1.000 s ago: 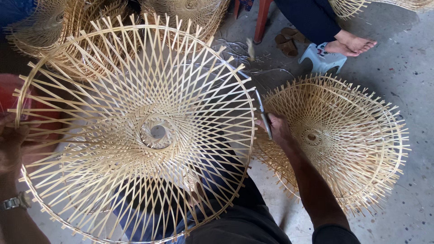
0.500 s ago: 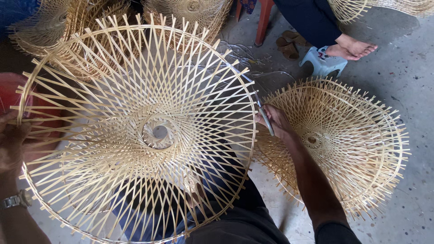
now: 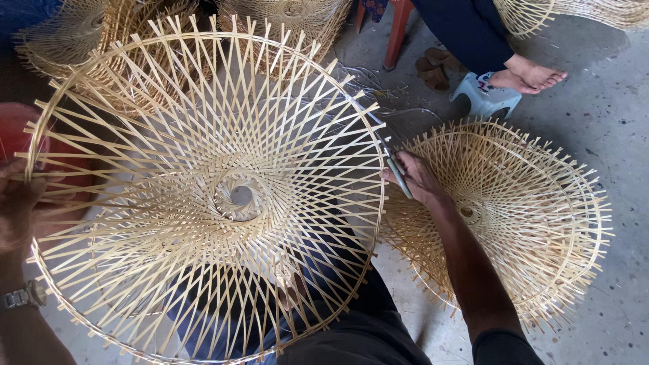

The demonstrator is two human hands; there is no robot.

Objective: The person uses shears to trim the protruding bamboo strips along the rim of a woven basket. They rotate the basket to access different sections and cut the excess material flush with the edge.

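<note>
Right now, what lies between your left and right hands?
In the head view, the large woven bamboo frame spans between the left hand and right hand.

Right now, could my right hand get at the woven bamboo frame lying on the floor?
Probably yes: the right hand hovers directly over that floor frame, nothing between them, though it already grips a slim tool.

Right hand (image 3: 420, 181) with cutting tool (image 3: 397, 174) risen slightly along bamboo frame (image 3: 203, 196) rim; frame tilted slightly.

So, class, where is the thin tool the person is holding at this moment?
In the head view, the thin tool sits in the right hand, at the right rim of the large bamboo frame.
</note>
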